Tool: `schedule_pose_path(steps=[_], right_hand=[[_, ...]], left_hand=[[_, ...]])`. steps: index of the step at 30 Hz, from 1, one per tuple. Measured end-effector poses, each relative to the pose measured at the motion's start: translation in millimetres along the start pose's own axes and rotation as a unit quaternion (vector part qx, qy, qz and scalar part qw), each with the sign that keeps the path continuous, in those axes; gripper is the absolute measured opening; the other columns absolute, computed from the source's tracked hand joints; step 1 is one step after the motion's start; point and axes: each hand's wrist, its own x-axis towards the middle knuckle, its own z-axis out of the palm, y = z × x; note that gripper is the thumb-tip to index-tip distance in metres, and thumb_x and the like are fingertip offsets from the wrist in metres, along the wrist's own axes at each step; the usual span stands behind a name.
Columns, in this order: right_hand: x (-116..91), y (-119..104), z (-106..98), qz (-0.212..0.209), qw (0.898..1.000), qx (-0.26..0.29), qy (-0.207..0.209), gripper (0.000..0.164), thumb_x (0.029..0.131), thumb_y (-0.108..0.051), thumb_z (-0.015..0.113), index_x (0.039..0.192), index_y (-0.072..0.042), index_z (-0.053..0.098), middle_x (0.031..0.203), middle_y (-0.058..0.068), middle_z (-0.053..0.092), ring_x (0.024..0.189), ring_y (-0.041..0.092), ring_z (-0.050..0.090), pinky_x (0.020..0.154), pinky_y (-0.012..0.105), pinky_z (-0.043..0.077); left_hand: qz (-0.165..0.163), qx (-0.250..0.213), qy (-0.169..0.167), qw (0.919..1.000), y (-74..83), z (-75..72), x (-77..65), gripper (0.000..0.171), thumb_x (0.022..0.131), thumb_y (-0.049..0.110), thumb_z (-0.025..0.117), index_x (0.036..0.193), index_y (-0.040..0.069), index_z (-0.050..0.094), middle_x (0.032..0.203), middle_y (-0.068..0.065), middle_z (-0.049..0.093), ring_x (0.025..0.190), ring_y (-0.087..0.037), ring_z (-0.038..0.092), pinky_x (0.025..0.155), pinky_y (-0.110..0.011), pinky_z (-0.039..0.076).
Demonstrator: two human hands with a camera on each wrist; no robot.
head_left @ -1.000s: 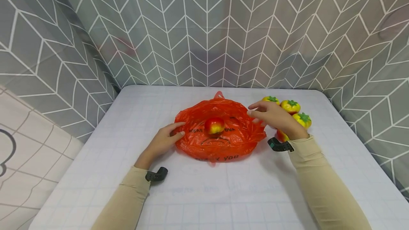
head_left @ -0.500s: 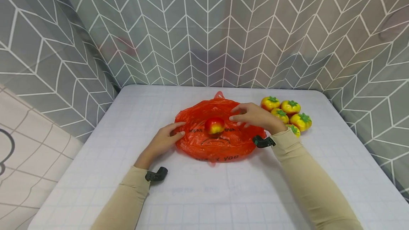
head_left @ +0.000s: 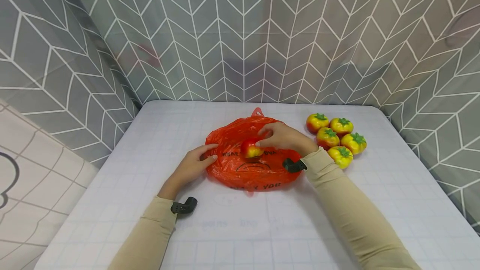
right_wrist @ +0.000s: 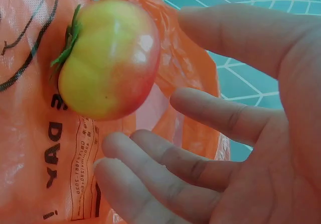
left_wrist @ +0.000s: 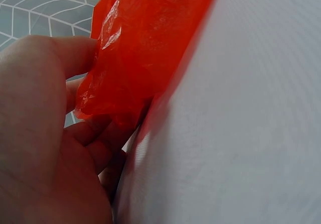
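A red plastic bag with black print lies spread on the table, its mouth facing up. One glossy red and yellow persimmon rests on it; the green leafy top shows in the right wrist view. My left hand holds the bag's left edge between thumb and fingers, clearer in the left wrist view, where the bag rises off the white surface. Over the right part of the bag reaches my right hand, its fingers spread beside the persimmon. The right wrist view shows a gap between fingertips and fruit.
Several more persimmons with green tops sit in a cluster on the table's right side. The white table meets patterned grey cloth walls behind and at both sides.
My right hand has moved left from beside the cluster to the persimmon on the bag, uncovering the fruit cluster. The left hand and the bag stay in place.
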Motion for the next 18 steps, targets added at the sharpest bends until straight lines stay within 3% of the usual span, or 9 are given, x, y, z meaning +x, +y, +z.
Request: schedule_pose_path(steps=[6,18], right_hand=[[1.0,-3.1,4.4,-0.018,0.999,-0.033,0.004,0.044,0.09,-0.037,0.074,0.125,-0.012,0.067,0.115,0.007,0.066,0.106,0.027,0.058,0.093,0.042,0.051],[7.2,-7.0,14.1,-0.053,0.997,-0.062,0.009,0.048,0.091,-0.036,0.074,0.132,-0.012,0.065,0.123,0.005,0.066,0.112,0.024,0.058,0.1,0.044,0.049]], left_hand=[[-0.001,0.003,0.001,1.0,0.0,0.0,-0.1,0.046,0.098,0.033,0.062,0.143,0.026,0.056,0.149,-0.007,0.05,0.142,-0.031,0.038,0.114,-0.057,0.03],[0.007,0.0,0.001,1.0,-1.7,-0.7,-0.2,0.046,0.099,0.033,0.062,0.143,0.025,0.056,0.149,-0.007,0.049,0.142,-0.031,0.038,0.115,-0.056,0.03]])
